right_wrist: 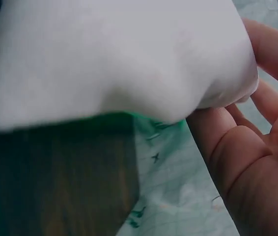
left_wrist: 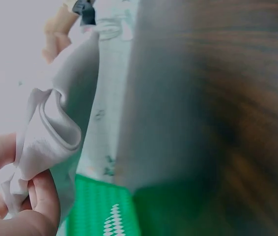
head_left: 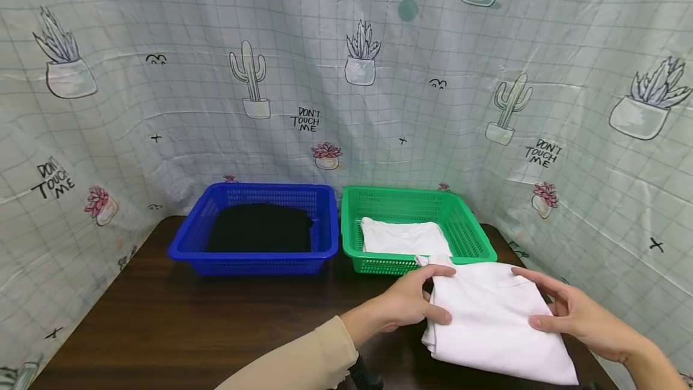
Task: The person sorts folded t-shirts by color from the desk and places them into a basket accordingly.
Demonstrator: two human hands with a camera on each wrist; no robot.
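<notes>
Between both hands hangs a folded white T-shirt [head_left: 492, 324], raised off the table in front of the green basket [head_left: 365, 263]. My left hand [head_left: 408, 300] pinches its left edge, thumb on the near face. On the opposite edge my right hand [head_left: 582, 318] grips the cloth between thumb and fingers. The left wrist view shows folded layers of the T-shirt [left_wrist: 63, 113] bunched between the fingers. Seen from the right wrist, the lower edge of the T-shirt [right_wrist: 119, 64] sags slightly. Another folded white garment [head_left: 406, 238] lies inside the green basket.
A blue basket [head_left: 254, 263] with folded black cloth [head_left: 260, 227] inside stands left of the green one. Both sit at the back of the dark wooden table [head_left: 216, 318]. Behind and at the sides hangs a patterned curtain [head_left: 303, 77]. A black object [head_left: 365, 375] lies near the left forearm.
</notes>
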